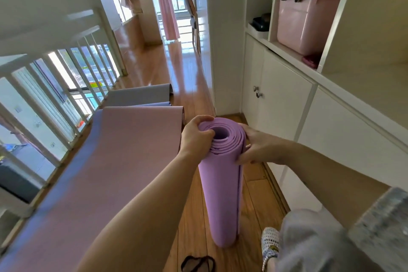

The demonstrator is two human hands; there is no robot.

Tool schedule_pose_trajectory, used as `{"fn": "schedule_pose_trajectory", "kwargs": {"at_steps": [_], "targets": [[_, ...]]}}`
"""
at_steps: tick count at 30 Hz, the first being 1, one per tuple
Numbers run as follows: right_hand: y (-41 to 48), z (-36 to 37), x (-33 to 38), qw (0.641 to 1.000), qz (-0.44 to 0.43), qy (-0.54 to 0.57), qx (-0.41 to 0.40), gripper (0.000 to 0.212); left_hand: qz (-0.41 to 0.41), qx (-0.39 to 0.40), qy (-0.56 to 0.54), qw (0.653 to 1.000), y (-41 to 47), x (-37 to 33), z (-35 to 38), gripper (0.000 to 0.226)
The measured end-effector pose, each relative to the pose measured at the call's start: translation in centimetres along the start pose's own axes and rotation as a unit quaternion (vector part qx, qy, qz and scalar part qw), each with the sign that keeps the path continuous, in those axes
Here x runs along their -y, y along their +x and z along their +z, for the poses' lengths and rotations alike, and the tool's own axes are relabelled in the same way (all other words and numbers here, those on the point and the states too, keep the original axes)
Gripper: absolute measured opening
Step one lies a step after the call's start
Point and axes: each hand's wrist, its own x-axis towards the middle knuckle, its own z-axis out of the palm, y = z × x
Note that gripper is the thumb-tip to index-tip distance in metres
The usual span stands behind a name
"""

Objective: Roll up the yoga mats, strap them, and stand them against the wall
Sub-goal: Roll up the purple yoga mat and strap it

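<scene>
I am looking down a narrow landing with a wooden floor [189, 68]. A white shelving unit [287, 86] fills the right of the frame, and a white railing [66, 66] runs along the left.

A pink mat [123, 150] lies unrolled along the left side, from the lower left corner towards the centre. A grey mat [141, 95] lies flat beyond it.

The mat being worked on is a rolled purple mat [218, 194]. It stands on end on the floor at lower centre, just beside the shelving unit, and has no strap around it.

My left hand [194, 137] grips the top rim of the roll, fingers curled over the edge and the thumb across the coils. My right hand [258, 148] wraps round the outer side near the top, fingers curled onto the loose outer edge of the mat.

A black loop, probably a strap [198, 264], lies on the floor at the bottom edge, near the foot of the roll.

The main risk, as I judge it, is the roll springing open. Only the two hands keep it tight, and reaching down for the strap means freeing one of them. The coils at the top already sit slightly uneven, so pressing on the rim could push the inner layers down. Standing on end, the roll could also tip if I let go.
</scene>
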Motion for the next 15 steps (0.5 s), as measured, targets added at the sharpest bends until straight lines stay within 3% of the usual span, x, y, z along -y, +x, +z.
{"fn": "schedule_pose_trajectory", "kwargs": {"at_steps": [6, 11, 15], "targets": [[-0.5, 1.2, 0.0, 0.998, -0.03, -0.005, -0.06, 0.088, 0.032, -0.001, 0.02, 0.999, -0.3, 0.2, -0.1, 0.03], [-0.2, 1.6, -0.5, 0.97, 0.031, -0.153, -0.188, 0.019, 0.053, -0.01, 0.04, 0.998, -0.5, 0.0, 0.1, 0.031], [-0.9, -0.7, 1.1, 0.952, 0.127, -0.268, -0.08, 0.018, 0.065, -0.007, 0.05, 0.997, -0.8, -0.5, 0.6, 0.038]]}}
